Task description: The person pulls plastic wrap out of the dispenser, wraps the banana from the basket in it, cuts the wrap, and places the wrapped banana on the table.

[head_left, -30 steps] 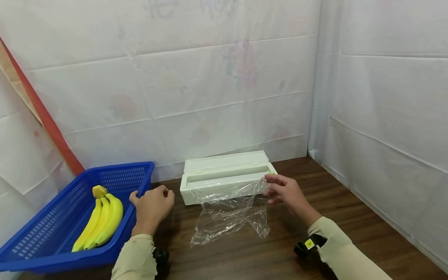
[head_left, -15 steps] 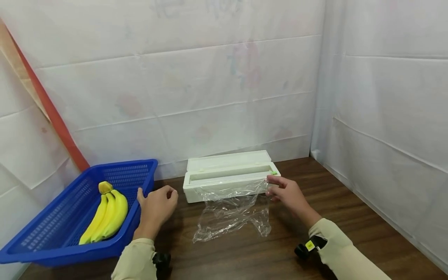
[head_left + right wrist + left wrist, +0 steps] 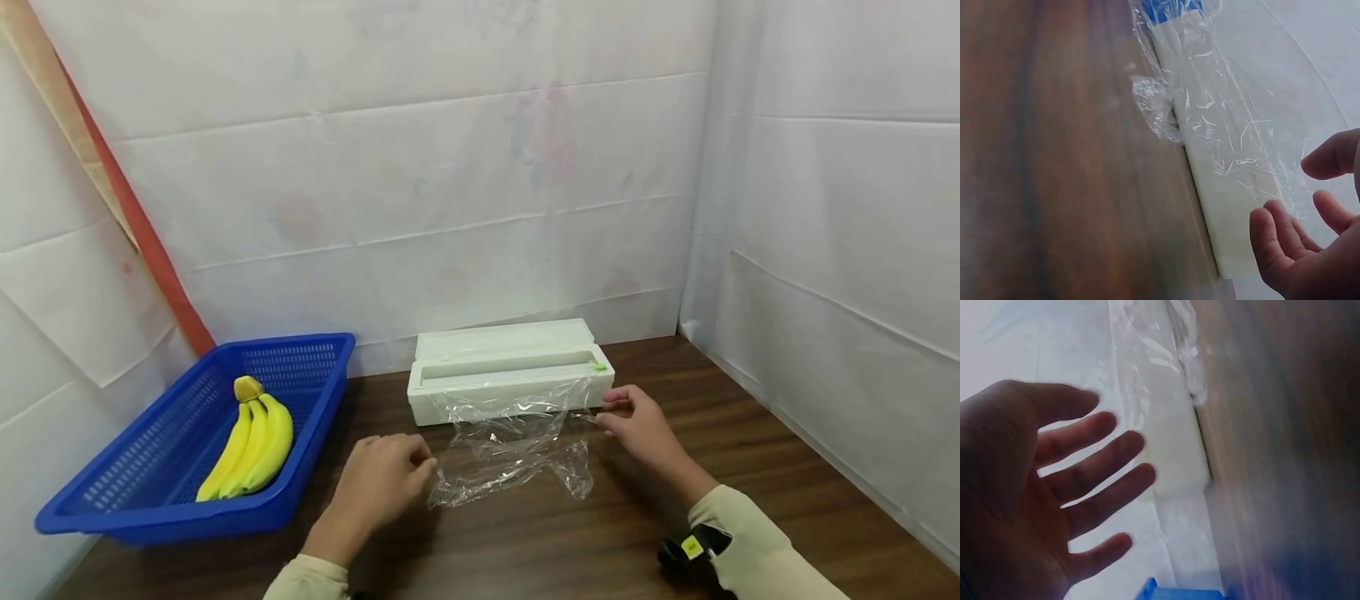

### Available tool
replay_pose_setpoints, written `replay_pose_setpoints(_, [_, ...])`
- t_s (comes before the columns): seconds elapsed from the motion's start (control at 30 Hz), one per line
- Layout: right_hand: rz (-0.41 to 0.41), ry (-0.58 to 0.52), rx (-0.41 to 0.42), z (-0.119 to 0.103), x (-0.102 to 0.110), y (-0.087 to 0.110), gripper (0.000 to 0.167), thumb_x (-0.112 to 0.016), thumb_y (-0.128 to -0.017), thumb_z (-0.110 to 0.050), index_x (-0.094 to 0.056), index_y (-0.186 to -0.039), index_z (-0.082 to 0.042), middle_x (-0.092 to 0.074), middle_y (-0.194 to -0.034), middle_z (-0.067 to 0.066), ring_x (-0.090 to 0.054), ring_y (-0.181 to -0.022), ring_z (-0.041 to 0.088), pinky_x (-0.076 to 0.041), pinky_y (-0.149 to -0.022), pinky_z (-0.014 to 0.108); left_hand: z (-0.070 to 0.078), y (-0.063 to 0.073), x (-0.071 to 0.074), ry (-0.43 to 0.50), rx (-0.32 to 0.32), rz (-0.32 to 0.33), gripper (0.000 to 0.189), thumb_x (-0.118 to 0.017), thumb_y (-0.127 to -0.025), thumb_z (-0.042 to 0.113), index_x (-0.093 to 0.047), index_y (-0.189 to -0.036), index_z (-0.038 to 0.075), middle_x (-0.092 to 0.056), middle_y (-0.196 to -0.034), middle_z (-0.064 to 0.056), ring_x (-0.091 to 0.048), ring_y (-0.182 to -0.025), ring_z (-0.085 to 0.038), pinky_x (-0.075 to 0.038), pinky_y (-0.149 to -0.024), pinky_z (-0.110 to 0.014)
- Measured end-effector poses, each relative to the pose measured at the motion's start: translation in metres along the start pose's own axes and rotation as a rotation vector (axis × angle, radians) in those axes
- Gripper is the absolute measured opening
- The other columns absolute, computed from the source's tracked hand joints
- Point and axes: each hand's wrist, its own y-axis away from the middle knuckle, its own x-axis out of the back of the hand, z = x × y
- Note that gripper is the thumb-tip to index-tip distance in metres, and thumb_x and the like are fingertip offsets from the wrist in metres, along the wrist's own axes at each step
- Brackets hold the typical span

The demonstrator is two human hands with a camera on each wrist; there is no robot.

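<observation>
A white plastic wrap box [image 3: 510, 392] stands on the table with its lid raised against the back. From it a crumpled sheet of clear plastic wrap [image 3: 517, 454] hangs over the front and spreads on the wood. My left hand [image 3: 386, 479] hovers at the sheet's left edge; in the left wrist view its fingers [image 3: 1100, 459] are spread with nothing between them. At the sheet's right edge is my right hand [image 3: 637, 425], loosely bent. The right wrist view has its thumb [image 3: 1332, 156] apart from the fingers, near the film; whether they touch is unclear.
A blue plastic basket [image 3: 311, 462] stands at the left, holding a bunch of yellow bananas [image 3: 255, 446]. A small green slider [image 3: 599, 367] sits at the box's right end. White sheeting [image 3: 480, 183] walls the wooden table [image 3: 540, 550] at the back and sides.
My left hand has come away from the basket's right side toward the wrap's left edge. My right hand has lowered slightly by the wrap's right edge. The whole head view has shifted.
</observation>
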Motion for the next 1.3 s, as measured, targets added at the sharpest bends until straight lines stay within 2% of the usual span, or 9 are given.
replay_pose_setpoints(0.13, [-0.02,0.006,-0.005,0.002,0.003,0.01,0.022,-0.065,-0.093,-0.001,-0.058,-0.112,0.007,-0.062,-0.106,0.019,-0.064,-0.089,0.023,-0.058,-0.073,0.036,0.011,0.007,0.002,0.047,-0.004,-0.091,0.012,-0.08,-0.08,0.025,-0.069,-0.076,0.028,-0.066,-0.075,0.017,-0.064,-0.07,-0.007,-0.051,-0.067,-0.034])
replay_pose_setpoints(0.3, [-0.092,0.026,0.003,0.002,0.001,0.02,0.013,-0.066,-0.092,0.0,-0.063,-0.103,0.005,-0.063,-0.096,0.011,-0.062,-0.08,0.022,-0.057,-0.066,0.034,0.016,0.015,0.001,0.093,0.026,-0.19,0.011,-0.08,-0.08,0.025,-0.07,-0.082,0.027,-0.068,-0.083,0.014,-0.065,-0.075,-0.007,-0.05,-0.065,-0.035])
replay_pose_setpoints(0.57, [-0.34,0.143,0.088,0.003,-0.001,0.026,0.02,-0.067,-0.088,-0.003,-0.067,-0.108,-0.003,-0.062,-0.081,0.008,-0.06,-0.066,0.021,-0.052,-0.055,0.033,0.01,0.027,-0.006,0.264,0.047,-0.303,0.027,-0.082,-0.082,0.027,-0.073,-0.106,0.021,-0.064,-0.11,0.011,-0.062,-0.107,-0.019,-0.053,-0.084,-0.048])
replay_pose_setpoints(0.67, [-0.44,0.195,0.111,0.004,-0.001,0.029,0.019,-0.069,-0.089,-0.006,-0.068,-0.109,-0.004,-0.062,-0.078,0.005,-0.059,-0.064,0.018,-0.05,-0.052,0.031,0.005,0.032,-0.008,0.262,0.032,-0.324,0.032,-0.083,-0.08,0.027,-0.073,-0.11,0.02,-0.064,-0.109,0.011,-0.062,-0.105,-0.019,-0.053,-0.083,-0.048])
replay_pose_setpoints(0.77, [-0.503,0.24,0.112,0.004,-0.002,0.032,0.017,-0.069,-0.089,-0.008,-0.072,-0.106,-0.005,-0.063,-0.075,0.001,-0.059,-0.063,0.015,-0.048,-0.053,0.029,0.004,0.034,-0.012,0.226,0.024,-0.344,0.029,-0.084,-0.079,0.028,-0.074,-0.107,0.024,-0.06,-0.101,0.016,-0.059,-0.096,-0.012,-0.052,-0.074,-0.043])
replay_pose_setpoints(0.87, [-0.513,0.274,0.107,0.005,-0.001,0.034,0.013,-0.07,-0.087,-0.008,-0.075,-0.099,-0.007,-0.063,-0.07,-0.002,-0.058,-0.061,0.012,-0.047,-0.053,0.028,0.005,0.035,-0.015,0.185,0.017,-0.354,0.025,-0.084,-0.078,0.026,-0.075,-0.101,0.027,-0.055,-0.094,0.017,-0.054,-0.09,-0.008,-0.049,-0.066,-0.037])
replay_pose_setpoints(1.07, [-0.572,0.278,0.108,0.002,0.007,0.034,0.008,-0.07,-0.089,-0.009,-0.076,-0.085,-0.012,-0.063,-0.067,-0.002,-0.058,-0.06,0.011,-0.048,-0.052,0.027,0.005,0.037,-0.018,0.131,-0.047,-0.326,0.017,-0.084,-0.078,0.022,-0.07,-0.082,0.033,-0.051,-0.083,0.021,-0.053,-0.085,-0.007,-0.045,-0.059,-0.033])
replay_pose_setpoints(1.2, [-0.672,0.241,0.099,0.001,0.017,0.036,0.01,-0.071,-0.091,-0.014,-0.077,-0.083,-0.015,-0.067,-0.07,-0.001,-0.06,-0.062,0.012,-0.049,-0.055,0.026,0.002,0.039,-0.014,0.167,-0.123,-0.327,0.024,-0.081,-0.079,0.018,-0.065,-0.073,0.036,-0.049,-0.079,0.022,-0.05,-0.081,-0.004,-0.044,-0.057,-0.029])
replay_pose_setpoints(1.3, [-0.755,0.209,0.117,0.002,0.023,0.038,0.009,-0.071,-0.09,-0.015,-0.076,-0.083,-0.015,-0.067,-0.071,-0.001,-0.061,-0.062,0.011,-0.051,-0.056,0.027,-0.002,0.043,-0.008,0.224,-0.169,-0.366,0.026,-0.078,-0.079,0.015,-0.064,-0.072,0.036,-0.049,-0.081,0.022,-0.048,-0.079,-0.002,-0.045,-0.061,-0.027])
